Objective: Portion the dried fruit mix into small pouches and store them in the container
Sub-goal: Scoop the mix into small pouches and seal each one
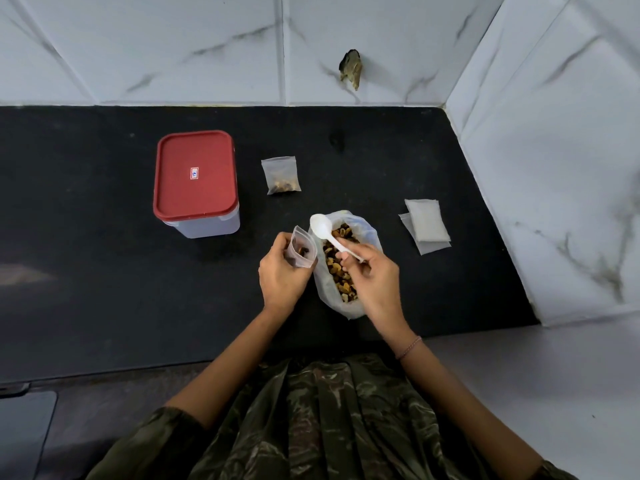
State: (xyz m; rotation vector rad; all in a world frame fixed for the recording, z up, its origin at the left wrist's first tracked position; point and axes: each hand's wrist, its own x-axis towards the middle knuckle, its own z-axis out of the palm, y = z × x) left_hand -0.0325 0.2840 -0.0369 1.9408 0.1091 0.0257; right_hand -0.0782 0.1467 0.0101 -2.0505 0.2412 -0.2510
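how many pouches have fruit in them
2: a filled pouch on the counter beside the container; an open pouch in the left hand. The closed container may hide more.

On the black tabletop (pixel 104 271), the left hand (pixel 282 273) holds a small open pouch (pixel 301 249) with a few pieces inside. The right hand (pixel 372 271) pinches a white plastic spoon (pixel 327 233) above the open bag of dried fruit mix (pixel 343 268). A filled pouch (pixel 281 175) lies beside the red-lidded container (pixel 196 181); empty pouches (pixel 426 225) lie stacked to the right.
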